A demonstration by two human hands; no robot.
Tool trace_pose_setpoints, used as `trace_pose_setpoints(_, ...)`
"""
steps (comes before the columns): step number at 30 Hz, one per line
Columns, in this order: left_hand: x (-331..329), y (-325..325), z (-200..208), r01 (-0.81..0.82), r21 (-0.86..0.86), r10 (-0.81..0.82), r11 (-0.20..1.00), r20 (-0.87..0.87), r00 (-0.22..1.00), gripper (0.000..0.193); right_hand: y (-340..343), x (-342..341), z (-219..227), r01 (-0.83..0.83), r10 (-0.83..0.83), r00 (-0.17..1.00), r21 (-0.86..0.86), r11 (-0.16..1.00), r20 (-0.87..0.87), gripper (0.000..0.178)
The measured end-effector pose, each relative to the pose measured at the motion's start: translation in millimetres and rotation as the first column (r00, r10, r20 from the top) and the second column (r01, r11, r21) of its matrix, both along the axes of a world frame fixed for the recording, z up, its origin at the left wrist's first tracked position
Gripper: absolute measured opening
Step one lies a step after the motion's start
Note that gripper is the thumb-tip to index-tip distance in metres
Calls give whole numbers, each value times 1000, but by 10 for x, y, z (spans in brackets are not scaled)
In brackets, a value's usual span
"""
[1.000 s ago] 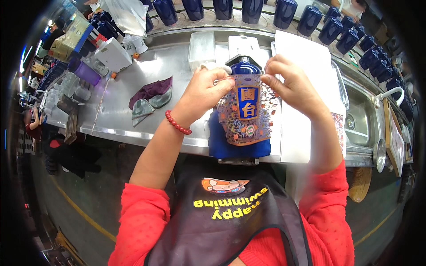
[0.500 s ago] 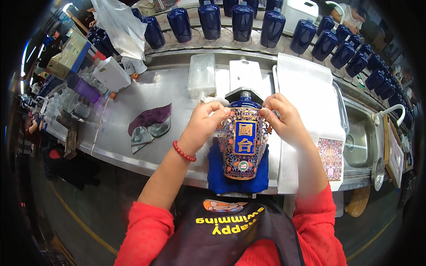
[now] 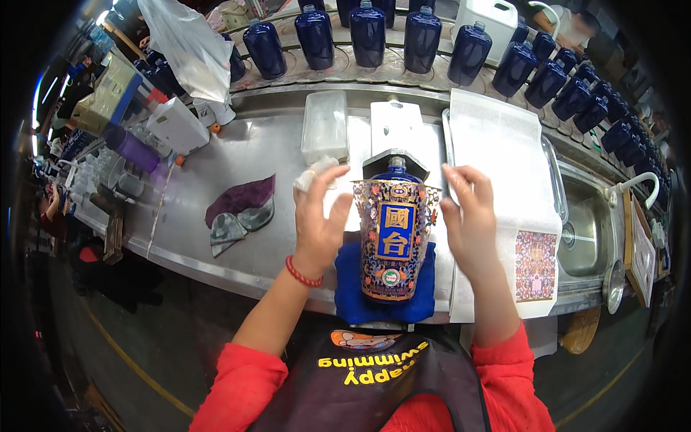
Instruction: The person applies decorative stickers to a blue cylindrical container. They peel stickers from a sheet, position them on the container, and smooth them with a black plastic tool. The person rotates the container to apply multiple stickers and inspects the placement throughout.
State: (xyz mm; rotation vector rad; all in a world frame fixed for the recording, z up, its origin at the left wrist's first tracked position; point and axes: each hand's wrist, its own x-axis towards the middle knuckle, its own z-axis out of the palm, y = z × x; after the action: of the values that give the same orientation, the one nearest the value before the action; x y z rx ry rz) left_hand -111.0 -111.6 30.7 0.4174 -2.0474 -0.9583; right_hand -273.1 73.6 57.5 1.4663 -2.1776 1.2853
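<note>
Dark blue glass, square-shouldered: the bottle (image 3: 396, 175) rests before me on a bright blue cloth (image 3: 346, 284), neck pointing away from me, set at a grey angled bracket (image 3: 415, 160). Over its front lies a multicoloured floral decal (image 3: 394, 241) with a blue-and-gold centre panel, upper corners standing out past the bottle's sides. My left hand (image 3: 319, 230) is just beside the decal's left edge, thumb and forefinger apart, holding nothing. My right hand (image 3: 469, 219) is near the opposite edge, thumb and forefinger likewise parted and unloaded. Crumpled white cloth (image 3: 315, 176) lies by my left fingertips; whether they touch it, I cannot tell. To the right, a long white paper sheet (image 3: 493, 137) carries a second patterned decal (image 3: 536, 266). Beyond the bracket stands a white plastic container (image 3: 398, 129), with a rectangular translucent tub (image 3: 325, 126) to its left. Further left, purple cloth (image 3: 241, 200) lies on the stainless-steel bench (image 3: 180, 212).
</note>
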Motion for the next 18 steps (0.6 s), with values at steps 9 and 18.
trace_pose_setpoints(9, 176, 390, -89, 243, -186, -215, 952, 159, 964, 75, 204, 330, -341, -194, 181, 975, 93, 977, 129, 66)
trace_pose_setpoints(18, 138, 362, -54, 248, -209, -208, 946, 193, 959, 75, 215, 280, -322, -224, 196, 952, 99, 970, 234, 70)
